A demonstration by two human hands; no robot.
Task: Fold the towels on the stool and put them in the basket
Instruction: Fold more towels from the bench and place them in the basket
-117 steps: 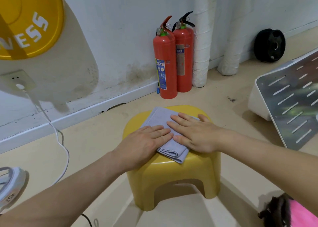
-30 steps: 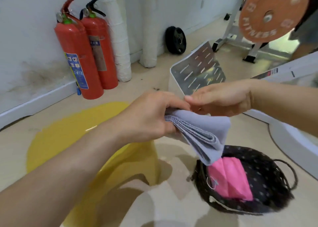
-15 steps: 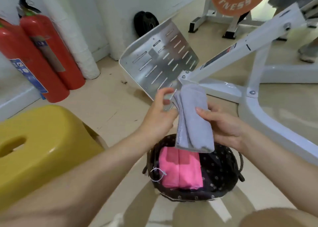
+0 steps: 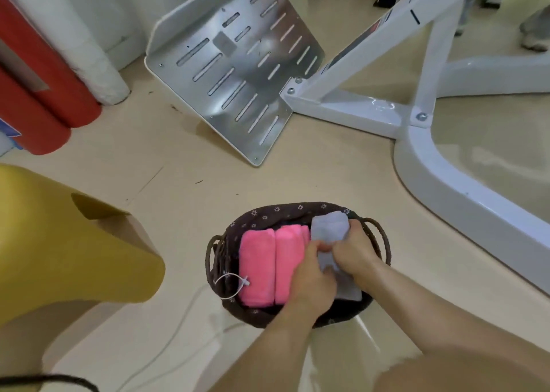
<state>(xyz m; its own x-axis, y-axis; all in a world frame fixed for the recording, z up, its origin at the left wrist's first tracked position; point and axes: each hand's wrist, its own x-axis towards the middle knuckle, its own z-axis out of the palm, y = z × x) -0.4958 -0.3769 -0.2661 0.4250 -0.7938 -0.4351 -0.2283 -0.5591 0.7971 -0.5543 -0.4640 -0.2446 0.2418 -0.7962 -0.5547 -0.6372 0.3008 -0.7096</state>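
Standing at the far left, two red extinguishers (image 4: 38, 100) rested on the floor. Below them the yellow stool (image 4: 59, 243) filled the left edge, only partly in view. A white cable (image 4: 181, 311) ran over the floor between the stool and the basket (image 4: 285, 208), which sat just beside the stool, low in the middle. Two rolled pink towels (image 4: 259, 266) lay side by side in the basket's left half.

The left forearm rose from the bottom edge and crossed the basket's near rim. The left hand (image 4: 312, 275) lay back-up over the right-hand pink towel, its fingers curled and its thumb and fingertips pinching the left edge of the grey towel (image 4: 329, 228). That towel lay folded in the basket's right half, touching the pink towels, its far end by the far rim.

The right forearm came in from the lower right. The right hand (image 4: 354, 251) sat knuckles-up, touching the left hand, its fingers bent down and clamped on the grey towel's middle. Beyond the basket leaned a slotted metal plate (image 4: 238, 73), joined to a white frame (image 4: 446, 183) on the right.
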